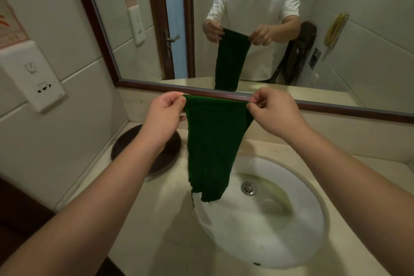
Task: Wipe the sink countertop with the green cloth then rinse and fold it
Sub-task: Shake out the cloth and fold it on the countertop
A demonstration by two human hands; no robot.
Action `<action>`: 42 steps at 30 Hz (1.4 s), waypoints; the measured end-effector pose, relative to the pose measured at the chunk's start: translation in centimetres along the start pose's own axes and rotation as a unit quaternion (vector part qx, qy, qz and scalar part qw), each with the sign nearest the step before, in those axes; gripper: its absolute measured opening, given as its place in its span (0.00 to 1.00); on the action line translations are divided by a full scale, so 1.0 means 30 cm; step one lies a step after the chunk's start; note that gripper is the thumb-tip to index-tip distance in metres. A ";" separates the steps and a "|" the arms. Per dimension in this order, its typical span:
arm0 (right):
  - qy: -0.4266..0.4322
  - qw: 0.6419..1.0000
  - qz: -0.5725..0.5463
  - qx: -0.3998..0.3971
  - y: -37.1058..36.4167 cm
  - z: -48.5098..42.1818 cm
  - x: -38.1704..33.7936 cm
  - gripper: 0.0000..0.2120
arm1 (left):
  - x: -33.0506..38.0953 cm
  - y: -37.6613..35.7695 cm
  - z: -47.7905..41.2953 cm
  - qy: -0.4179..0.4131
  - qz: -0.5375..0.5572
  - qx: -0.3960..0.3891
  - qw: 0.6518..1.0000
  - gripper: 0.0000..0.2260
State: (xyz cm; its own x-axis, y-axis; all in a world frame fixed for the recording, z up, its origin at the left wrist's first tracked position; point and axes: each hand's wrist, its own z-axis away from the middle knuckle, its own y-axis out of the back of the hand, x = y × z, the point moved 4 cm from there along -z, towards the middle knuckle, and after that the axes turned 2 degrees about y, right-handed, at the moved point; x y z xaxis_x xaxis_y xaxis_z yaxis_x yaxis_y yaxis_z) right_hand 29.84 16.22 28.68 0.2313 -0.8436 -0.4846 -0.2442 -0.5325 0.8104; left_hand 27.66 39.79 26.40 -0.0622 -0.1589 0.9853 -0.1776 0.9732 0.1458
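Observation:
The dark green cloth (pixel 212 143) hangs lengthwise in the air above the left rim of the white sink basin (pixel 264 226). My left hand (pixel 164 114) pinches its top left corner and my right hand (pixel 273 112) pinches its top right corner, so the top edge is stretched level in front of the mirror. The cloth's lower end dangles just over the basin. Greenish water streaks lie around the metal drain (pixel 248 188). The beige countertop (pixel 161 226) surrounds the basin.
A dark round tray (pixel 125 143) sits on the counter at the back left, partly behind my left forearm. A framed mirror (pixel 336 29) spans the wall behind the sink. A white socket plate (pixel 33 74) is on the left tiled wall.

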 end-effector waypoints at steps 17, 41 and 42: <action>0.081 0.984 -0.155 0.010 -0.081 -0.071 -0.282 0.05 | 0.027 0.274 -0.101 -0.025 0.035 0.132 0.990 0.12; -0.016 0.941 -0.058 -0.334 -0.731 0.418 -0.069 0.03 | -0.794 0.337 0.350 0.211 -0.118 0.063 0.968 0.11; -0.025 0.941 -0.054 -0.333 -0.773 0.394 -0.054 0.03 | -0.815 0.328 0.315 0.218 -0.122 0.072 0.966 0.11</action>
State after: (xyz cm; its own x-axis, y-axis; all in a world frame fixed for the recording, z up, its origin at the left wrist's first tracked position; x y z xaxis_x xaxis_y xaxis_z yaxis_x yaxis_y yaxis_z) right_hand 23.99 29.11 6.78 0.1715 -0.7985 -0.5771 0.4259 -0.4681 0.7743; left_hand 18.16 51.67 2.91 0.4132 -0.2657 0.8710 -0.2706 0.8775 0.3960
